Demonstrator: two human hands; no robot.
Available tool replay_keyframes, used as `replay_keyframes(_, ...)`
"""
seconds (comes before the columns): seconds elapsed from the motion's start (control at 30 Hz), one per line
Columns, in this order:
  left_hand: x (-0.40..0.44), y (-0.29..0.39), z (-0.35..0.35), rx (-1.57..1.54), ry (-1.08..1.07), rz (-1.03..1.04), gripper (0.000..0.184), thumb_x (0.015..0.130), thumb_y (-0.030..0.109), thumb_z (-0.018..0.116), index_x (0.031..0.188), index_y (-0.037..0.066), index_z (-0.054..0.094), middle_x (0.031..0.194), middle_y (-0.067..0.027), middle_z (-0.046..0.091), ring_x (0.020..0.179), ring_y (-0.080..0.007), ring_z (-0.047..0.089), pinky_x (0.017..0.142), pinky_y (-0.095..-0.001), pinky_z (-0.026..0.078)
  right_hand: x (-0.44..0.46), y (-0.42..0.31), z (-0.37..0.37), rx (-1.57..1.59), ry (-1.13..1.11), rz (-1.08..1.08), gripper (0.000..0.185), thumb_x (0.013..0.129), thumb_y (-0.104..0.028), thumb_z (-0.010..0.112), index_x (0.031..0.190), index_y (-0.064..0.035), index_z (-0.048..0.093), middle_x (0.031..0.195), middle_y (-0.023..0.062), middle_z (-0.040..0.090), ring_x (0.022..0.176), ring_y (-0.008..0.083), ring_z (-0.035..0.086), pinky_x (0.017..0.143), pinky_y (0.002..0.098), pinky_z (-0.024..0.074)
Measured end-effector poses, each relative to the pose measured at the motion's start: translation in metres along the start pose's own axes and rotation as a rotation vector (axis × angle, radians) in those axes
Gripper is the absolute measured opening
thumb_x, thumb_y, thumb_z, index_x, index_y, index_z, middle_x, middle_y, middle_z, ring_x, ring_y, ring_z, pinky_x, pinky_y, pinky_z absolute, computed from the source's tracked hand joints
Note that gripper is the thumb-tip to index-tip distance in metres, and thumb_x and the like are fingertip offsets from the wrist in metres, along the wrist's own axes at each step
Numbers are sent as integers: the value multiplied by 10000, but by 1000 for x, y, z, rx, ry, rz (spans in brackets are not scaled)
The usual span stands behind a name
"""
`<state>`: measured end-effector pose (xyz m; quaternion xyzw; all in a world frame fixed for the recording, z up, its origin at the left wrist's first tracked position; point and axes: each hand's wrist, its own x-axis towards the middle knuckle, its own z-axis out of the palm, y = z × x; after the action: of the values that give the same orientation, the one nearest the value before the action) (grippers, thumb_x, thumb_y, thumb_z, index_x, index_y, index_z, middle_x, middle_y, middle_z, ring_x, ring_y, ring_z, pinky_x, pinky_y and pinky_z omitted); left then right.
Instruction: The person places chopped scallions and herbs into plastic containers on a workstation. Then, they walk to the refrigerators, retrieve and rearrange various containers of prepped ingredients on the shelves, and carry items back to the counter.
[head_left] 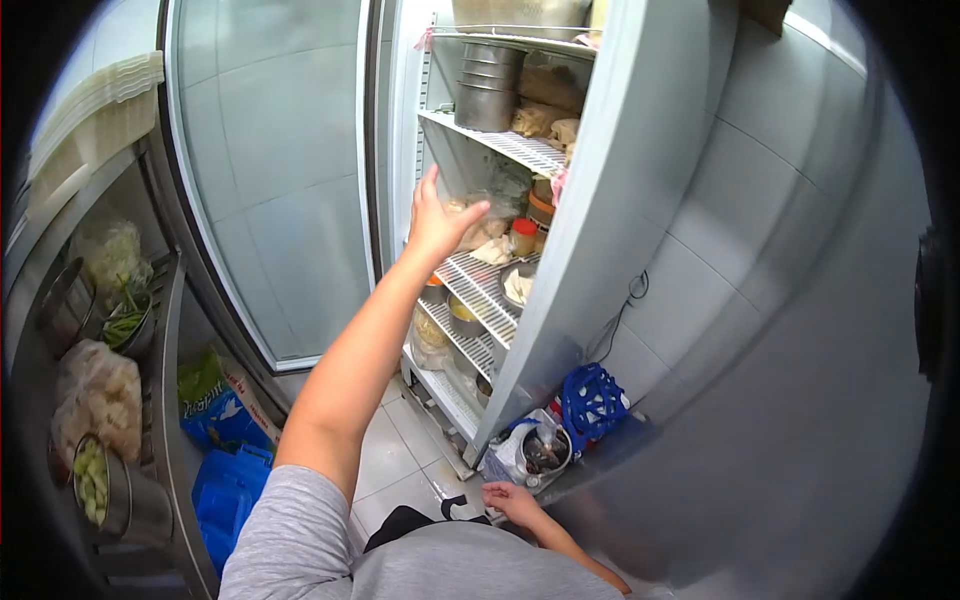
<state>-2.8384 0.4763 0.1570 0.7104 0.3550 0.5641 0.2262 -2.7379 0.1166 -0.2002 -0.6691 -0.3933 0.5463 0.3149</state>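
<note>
My left hand (446, 222) is stretched out into the open upright fridge, thumb and fingers apart, holding nothing. Just behind it, on a middle shelf, lies a clear plastic bag (487, 232) with pale contents; the hand partly hides it, and I cannot tell whether they touch. Right of the bag stands a jar with a red lid (523, 228). Low by my waist, my right hand (511, 502) is empty with loosely extended fingers. A pot with dark contents (546, 449) sits on the floor side beyond it.
The glass fridge door (270, 180) is swung open to the left. Stacked metal pots (489, 88) fill an upper fridge shelf (510, 142). At left, a metal rack (172, 330) holds bagged food and a container of chopped green vegetables (91, 484). A blue basket (592, 400) stands by the wall.
</note>
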Motion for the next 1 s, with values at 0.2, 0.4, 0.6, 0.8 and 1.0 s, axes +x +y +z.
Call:
replay_keyframes(0.2, 137, 8, 27, 16, 66, 97, 1327, 602, 502, 889, 1537, 12, 85, 1555, -260, 218, 1448, -374, 241, 1181, -448, 240, 75, -39, -7, 318, 67, -62, 373, 903, -146, 708, 1242, -26, 610, 1024, 45, 680, 922, 118, 639, 795, 253, 518)
replay_keyframes(0.4, 247, -12, 68, -134, -39, 107, 1477, 533, 464, 935, 1546, 36, -52, 1520, -274, 301, 1387, -362, 370, 1147, -428, 314, 118, -121, 7, 456, 244, -17, 346, 900, -124, 680, 1228, -30, 620, 1014, 53, 699, 903, 122, 650, 779, 255, 506)
replay_keyframes(0.6, 262, -34, 45, -336, -110, 106, 1466, 518, 367, 960, 1537, 10, -32, 1399, -287, 477, 1259, -355, 532, 1067, -380, 424, 151, -181, 17, 553, 229, -49, 376, 933, -127, 670, 1274, 0, 573, 1114, 93, 688, 970, 154, 662, 827, 264, 516)
replay_keyframes(0.8, 263, -74, 4, -656, -99, 256, 1335, 565, 296, 945, 1533, 0, 75, 1396, -273, 462, 1244, -316, 526, 1051, -379, 428, 160, -242, 8, 586, 200, -45, 403, 916, -143, 689, 1285, -22, 579, 1138, 68, 683, 980, 115, 627, 856, 256, 490)
replay_keyframes(1.0, 213, -94, -53, -881, -44, 263, 1183, 609, 220, 917, 1506, 5, 176, 1381, -189, 449, 1244, -292, 496, 1067, -398, 402, 174, -336, -7, 388, 51, -365, 345, 934, -88, 651, 1264, -17, 583, 1150, 79, 669, 1014, 143, 628, 914, 270, 490)
